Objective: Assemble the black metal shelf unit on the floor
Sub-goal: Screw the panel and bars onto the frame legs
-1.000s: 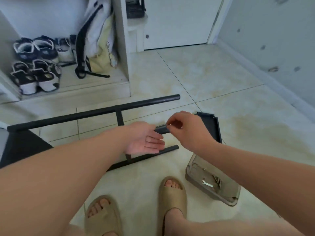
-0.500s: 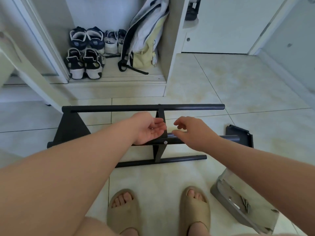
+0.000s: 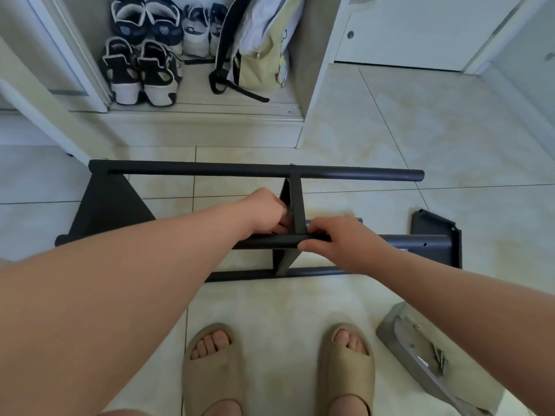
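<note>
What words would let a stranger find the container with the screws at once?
Start at the black shelf frame on the tiled floor, then drop to the beige sandals. Right of them lies a grey tray, partly under a forearm; unlike the black metal parts, it is pale and holds loose screws.

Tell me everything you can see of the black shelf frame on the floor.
The shelf frame is matt black metal, lying on the tiled floor. Three round tubes run left to right, joined by triangular panels at the left end and middle; another panel sits at the right end. The right hand grips the middle tube; the left hand touches the middle panel, fingertips hidden.
</note>
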Motion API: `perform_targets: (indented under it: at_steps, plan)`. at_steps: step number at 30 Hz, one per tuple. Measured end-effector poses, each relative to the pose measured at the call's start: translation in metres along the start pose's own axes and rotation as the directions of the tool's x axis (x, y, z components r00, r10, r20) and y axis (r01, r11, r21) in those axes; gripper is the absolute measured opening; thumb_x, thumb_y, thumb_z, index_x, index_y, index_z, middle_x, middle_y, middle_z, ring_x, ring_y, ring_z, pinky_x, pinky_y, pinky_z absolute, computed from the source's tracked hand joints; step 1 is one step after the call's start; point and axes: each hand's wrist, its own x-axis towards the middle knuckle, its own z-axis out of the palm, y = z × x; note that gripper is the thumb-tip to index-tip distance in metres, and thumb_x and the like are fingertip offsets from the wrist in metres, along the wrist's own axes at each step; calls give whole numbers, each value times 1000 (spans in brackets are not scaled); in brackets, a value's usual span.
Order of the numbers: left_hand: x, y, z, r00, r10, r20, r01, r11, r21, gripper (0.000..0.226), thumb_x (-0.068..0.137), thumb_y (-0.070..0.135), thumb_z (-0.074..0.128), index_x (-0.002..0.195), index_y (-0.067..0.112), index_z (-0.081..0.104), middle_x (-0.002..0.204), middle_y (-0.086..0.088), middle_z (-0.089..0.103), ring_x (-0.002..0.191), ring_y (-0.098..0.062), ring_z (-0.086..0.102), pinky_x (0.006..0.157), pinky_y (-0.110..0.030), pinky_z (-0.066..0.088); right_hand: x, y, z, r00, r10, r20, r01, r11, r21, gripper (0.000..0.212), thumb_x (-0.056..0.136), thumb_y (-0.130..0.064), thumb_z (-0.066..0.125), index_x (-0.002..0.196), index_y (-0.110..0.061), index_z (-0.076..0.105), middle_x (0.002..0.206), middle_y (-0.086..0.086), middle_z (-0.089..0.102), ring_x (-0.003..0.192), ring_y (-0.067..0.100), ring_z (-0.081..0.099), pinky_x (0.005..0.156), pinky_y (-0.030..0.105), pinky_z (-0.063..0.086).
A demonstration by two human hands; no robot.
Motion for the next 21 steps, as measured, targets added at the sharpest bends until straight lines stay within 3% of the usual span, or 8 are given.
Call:
perform_targets:
  at_steps: [3, 6, 12, 16, 19, 21]
  plan:
    - [14, -6, -1, 1000, 18, -4, -17, 978, 207, 21, 89, 12, 62, 103, 4, 75, 102, -16, 75, 93, -30, 71, 92, -36, 54, 1, 5, 2, 1000, -17, -23, 16, 1000, -26, 26, 91, -55, 65, 91, -28, 63, 71, -8, 59, 62, 8, 52, 57, 28, 39]
    - [15, -7, -3, 999, 10, 43, -21, 963, 269, 20, 83, 15, 68, 98, 5, 76, 88, -14, 74, 78, -25, 60, 80, -34, 48, 0, 7, 4, 999, -34, -13, 34, 998, -49, 28, 92, -57, 63, 89, -29, 60, 68, -9, 57, 56, 5, 48, 53, 26, 33]
    - [14, -11, 4, 977, -135, 168, 101, 976, 193, 18, 88, 11, 68, 104, 6, 75, 92, -4, 78, 95, -18, 71, 97, -32, 52, -8, 9, 3, 993, -70, 94, 75, 995, -58, 35, 90, -59, 63, 87, -25, 60, 67, -8, 57, 56, 7, 49, 56, 28, 38]
    - [12, -12, 9, 959, -188, 210, 158, 976, 149, 17, 92, 9, 65, 106, 6, 73, 99, -6, 77, 102, -17, 70, 102, -31, 50, -16, 12, 8, 992, -101, 81, 106, 992, -69, 37, 91, -59, 61, 89, -22, 59, 70, -6, 59, 60, 13, 54, 57, 31, 42]
    - [12, -12, 13, 948, -219, 232, 192, 972, 135, 19, 94, 8, 62, 110, 6, 72, 106, -7, 76, 107, -18, 68, 104, -31, 48, -18, 16, 13, 992, -125, 22, 127, 985, -114, 42, 90, -61, 60, 106, -23, 57, 87, -11, 61, 76, 14, 57, 65, 32, 43]
    - [13, -13, 13, 944, -233, 233, 207, 969, 133, 20, 95, 8, 60, 111, 6, 71, 108, -7, 75, 109, -17, 68, 105, -31, 47, -18, 20, 15, 980, -182, -74, 169, 973, -154, 62, 86, -65, 62, 129, -23, 49, 121, -9, 56, 106, 16, 54, 87, 34, 45]
